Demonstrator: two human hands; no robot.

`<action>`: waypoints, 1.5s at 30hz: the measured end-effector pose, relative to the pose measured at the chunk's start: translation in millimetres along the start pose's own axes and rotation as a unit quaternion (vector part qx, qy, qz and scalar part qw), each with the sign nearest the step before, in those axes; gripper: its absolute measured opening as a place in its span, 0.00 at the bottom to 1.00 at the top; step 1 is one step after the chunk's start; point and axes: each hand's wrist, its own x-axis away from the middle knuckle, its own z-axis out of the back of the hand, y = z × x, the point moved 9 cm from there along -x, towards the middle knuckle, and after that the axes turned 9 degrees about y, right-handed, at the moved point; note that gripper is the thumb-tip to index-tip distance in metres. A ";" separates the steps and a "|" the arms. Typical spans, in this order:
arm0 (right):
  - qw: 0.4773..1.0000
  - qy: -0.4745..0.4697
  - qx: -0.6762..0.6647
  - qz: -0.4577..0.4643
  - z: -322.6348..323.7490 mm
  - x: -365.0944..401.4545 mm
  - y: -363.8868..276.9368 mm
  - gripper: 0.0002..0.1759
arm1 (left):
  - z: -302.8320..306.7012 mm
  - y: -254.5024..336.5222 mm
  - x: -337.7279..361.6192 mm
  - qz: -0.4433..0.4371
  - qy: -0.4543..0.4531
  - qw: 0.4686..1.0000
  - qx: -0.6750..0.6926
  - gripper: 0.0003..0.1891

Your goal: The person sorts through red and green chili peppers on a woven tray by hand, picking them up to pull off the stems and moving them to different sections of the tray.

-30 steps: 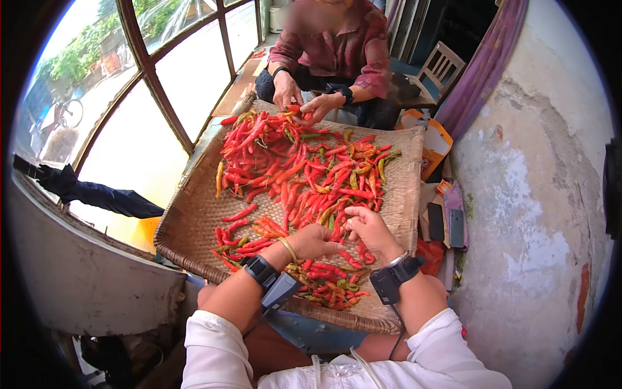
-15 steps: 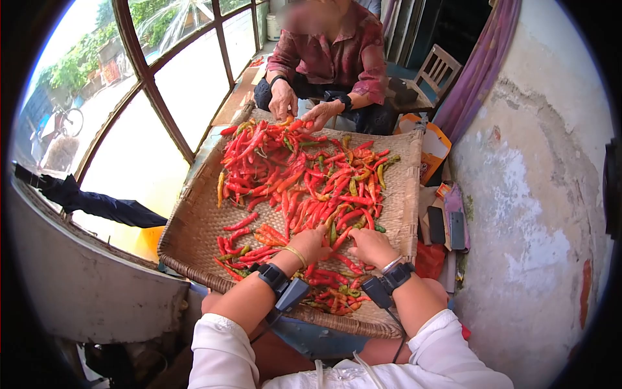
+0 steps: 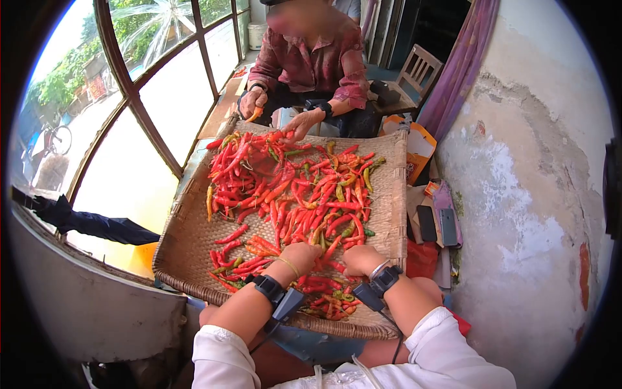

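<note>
1. Low in the centre of the frame, I see the left hand [image 3: 302, 253] on the near edge of the heap of chilli peppers [image 3: 291, 194]. Its fingers curl down into them, so I cannot tell whether its grip holds one.
2. Just right of it, the right hand [image 3: 360, 259] lies knuckles-up on the same heap. Its fingers are tucked under, and that grip is hidden from me too.
3. The chilli peppers are mostly red, with some green and orange. They cover the middle of a woven tray [image 3: 184, 243], from these hands to its far edge.
4. Each wrist carries a black band [image 3: 267, 288].
5. At the top of the frame another person sits at the tray's far edge. Their raised hand [image 3: 251, 104] pinches an orange pepper and their lower hand [image 3: 299, 123] touches the heap.
6. Right of the tray, I make out two dark phones [image 3: 427, 223] lying near the plastered wall [image 3: 531, 194].
</note>
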 end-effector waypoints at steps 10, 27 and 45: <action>0.932 0.133 -0.326 0.083 49.2 4.6 -22.0 0.05 | 68.8 26.7 10.9 -0.072 0.119 0.989 0.055 0.09; 0.684 -0.052 -0.723 0.085 46.3 13.4 -45.2 0.07 | 59.5 29.4 12.2 -0.017 0.013 0.925 0.379 0.21; 0.920 0.253 -0.297 -0.020 50.2 -4.7 14.9 0.24 | 94.5 -68.4 2.2 0.007 0.398 0.913 0.091 0.28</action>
